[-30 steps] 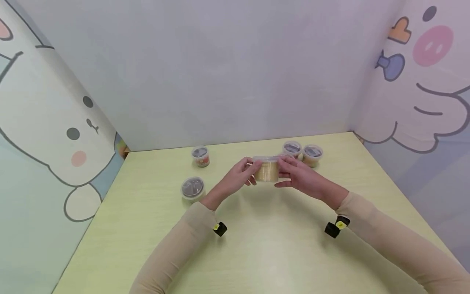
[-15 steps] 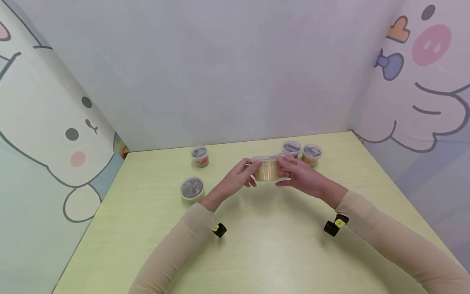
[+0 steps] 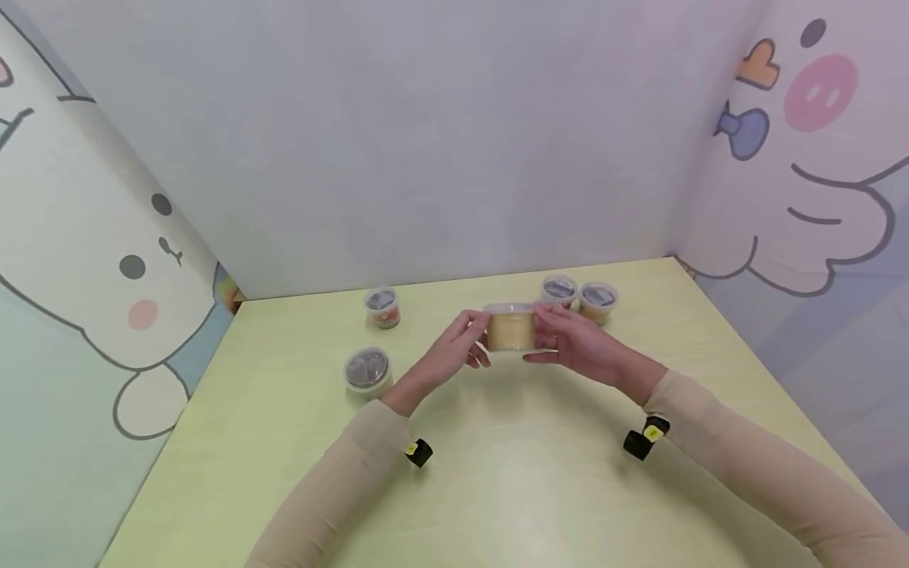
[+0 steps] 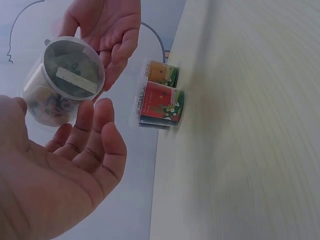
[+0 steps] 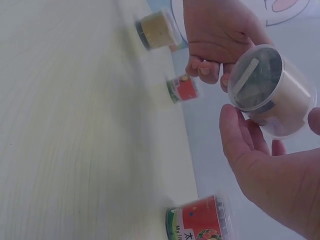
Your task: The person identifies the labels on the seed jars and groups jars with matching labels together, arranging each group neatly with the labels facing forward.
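Note:
A small clear plastic tub (image 3: 510, 330) with tan contents or lining is held up above the table between both hands. My left hand (image 3: 454, 343) grips its left side, thumb on the near face and fingers behind. On the opposite side, my right hand (image 3: 582, 347) grips it near the top rim, its lower fingers extended. Both wrist views show one round end of the tub (image 4: 72, 70), dark inside with a pale strip across it. Part of the wall is hidden by the fingers.
A lidded tub (image 3: 368, 371) stands close to the left forearm, and a red-patterned tub (image 3: 383, 306) farther back. Two more tubs, one red (image 4: 161, 104) and one orange (image 4: 161, 73), stand side by side at the back right. A wall cloth (image 3: 454, 158) rises behind the table (image 3: 511, 489).
The held tub has turned slightly, so its side shows with less glare. Both hands keep their grip. The whole head view has shifted a little; the standing tubs remain in place.

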